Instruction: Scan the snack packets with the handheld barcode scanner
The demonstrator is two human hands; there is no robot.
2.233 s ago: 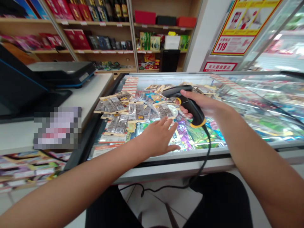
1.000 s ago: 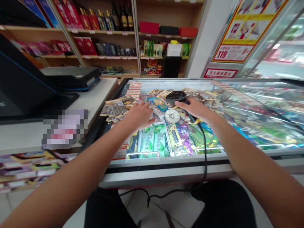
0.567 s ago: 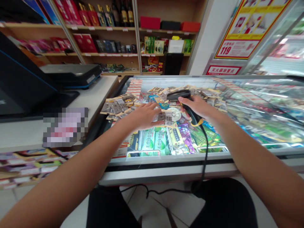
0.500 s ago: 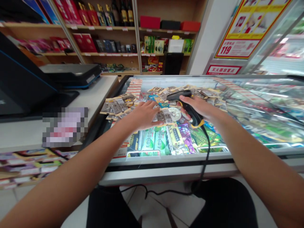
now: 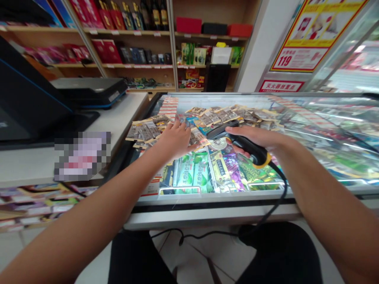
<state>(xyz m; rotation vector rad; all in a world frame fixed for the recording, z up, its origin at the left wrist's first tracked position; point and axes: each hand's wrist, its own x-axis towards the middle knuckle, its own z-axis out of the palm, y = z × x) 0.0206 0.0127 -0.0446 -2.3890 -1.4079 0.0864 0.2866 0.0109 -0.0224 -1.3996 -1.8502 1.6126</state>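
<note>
Head view: the left hand [image 5: 177,138] is laid low over a small clear-and-tan packet [image 5: 199,138], with the fingers extended and the thumb set apart from them. Whether the packet is gripped or only pressed down cannot be told. By the right hand [image 5: 257,137], a black barcode scanner [image 5: 248,146] with yellow trim is held in a closed grasp, the thumb laid along its top and the fingers curled beneath. Its head is pointed leftward and is seen just beside the packet's right end. From the scanner's handle, a black cable [image 5: 282,177] is hung over the front edge and run below.

Similar packets are heaped to the left of the left hand in a loose pile [image 5: 145,132], and more are strewn beyond the scanner in a far pile [image 5: 229,114]. Among them a blue packet [image 5: 201,124] is seen. All are spread on the glass top of a chest freezer [image 5: 213,217], through which green packages [image 5: 194,171] and a purple package [image 5: 232,169] are shown.

On the left, a counter [image 5: 134,106] is occupied by a dark flat-topped device [image 5: 91,90] and a blurred-out object [image 5: 83,156]. Behind, wooden shelves [image 5: 130,31] are stocked with bottles and boxes.
</note>
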